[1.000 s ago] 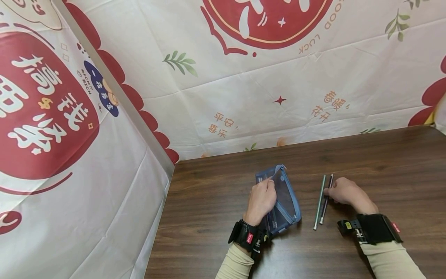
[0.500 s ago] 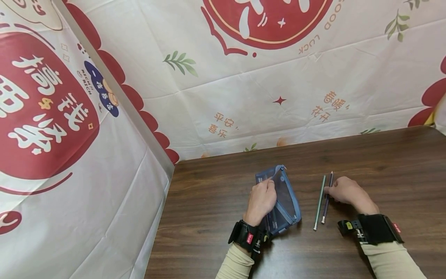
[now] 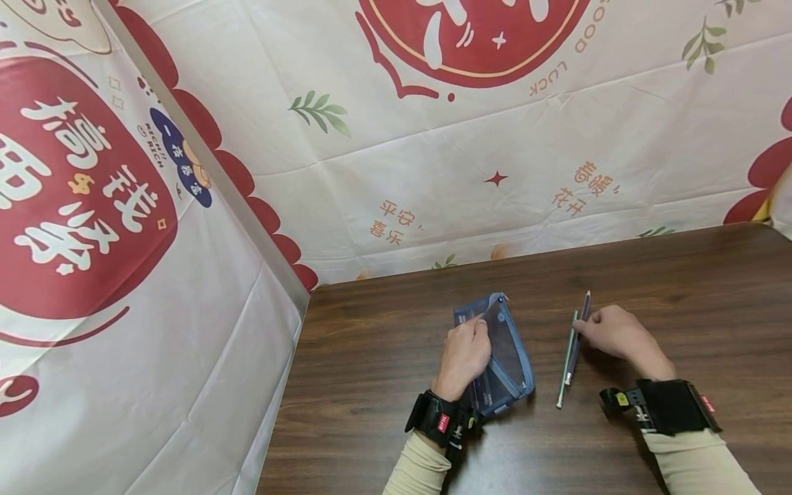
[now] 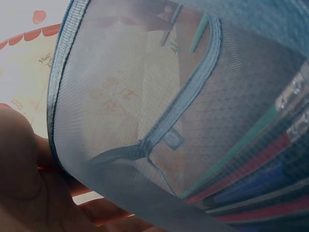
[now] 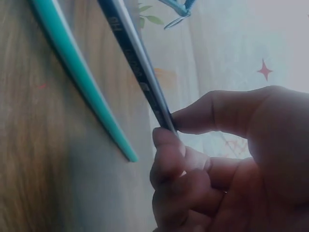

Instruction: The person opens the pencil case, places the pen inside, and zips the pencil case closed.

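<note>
My left hand (image 3: 465,354) grips the edge of a blue mesh pencil case (image 3: 518,347), whose zipper side faces right. Through the mesh in the left wrist view, several pencils show inside, among them a green pencil (image 4: 236,150) and a pink pencil (image 4: 246,169). Thumb and fingers of my right hand (image 3: 621,337) pinch a dark pencil (image 5: 135,58) marked HB. Its white eraser end points toward me, and it appears raised off the table. Beside it, a teal-green pencil (image 3: 565,375) lies on the table, partly overlapped by the dark one in the head view.
The brown wooden table (image 3: 359,385) extends to both sides of the hands. A printed white cloth (image 3: 346,185) hangs behind its far edge, and another cloth panel (image 3: 185,357) stands along the left. Black camera straps (image 3: 671,405) circle both wrists.
The dark pencil has moved away from me and tilted, its eraser end swinging left toward the green pencil. My right hand has shifted slightly upward. The left hand and pencil case stay put.
</note>
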The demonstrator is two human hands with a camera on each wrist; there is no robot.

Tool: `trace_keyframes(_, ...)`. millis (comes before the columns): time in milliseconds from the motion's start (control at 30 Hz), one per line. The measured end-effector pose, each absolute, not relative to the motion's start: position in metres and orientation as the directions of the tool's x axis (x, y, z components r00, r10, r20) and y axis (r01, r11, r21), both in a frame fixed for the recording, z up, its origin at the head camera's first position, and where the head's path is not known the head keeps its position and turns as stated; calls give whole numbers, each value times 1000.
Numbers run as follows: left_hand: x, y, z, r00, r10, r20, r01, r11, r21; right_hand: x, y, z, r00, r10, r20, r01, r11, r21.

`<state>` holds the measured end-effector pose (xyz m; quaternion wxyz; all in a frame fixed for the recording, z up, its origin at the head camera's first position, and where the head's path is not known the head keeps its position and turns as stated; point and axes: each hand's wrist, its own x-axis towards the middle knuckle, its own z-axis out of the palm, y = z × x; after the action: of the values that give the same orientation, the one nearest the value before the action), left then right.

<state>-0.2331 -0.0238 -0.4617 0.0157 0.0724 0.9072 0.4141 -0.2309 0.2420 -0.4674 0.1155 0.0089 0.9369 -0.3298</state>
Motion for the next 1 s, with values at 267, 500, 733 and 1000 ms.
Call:
trace_keyframes(267,-233,-25,-460,-985,169,45,145,641,754,-228,239,-458,-979,-34,-199,108,744,-659)
trace_keyframes(500,-233,-25,-461,-985,168,38,138,637,759,-229,238,-455,-986,-30,-162,85,750,-656)
trace_keyframes(733,-232,-25,-460,-985,170,26,131,642,755,-229,235,-452,-991,-26,-133,70,742,-667)
trace_keyframes(1000,-232,-24,-460,-985,167,29,133,656,743,-227,234,-447,-995,-11,-97,57,741,-670)
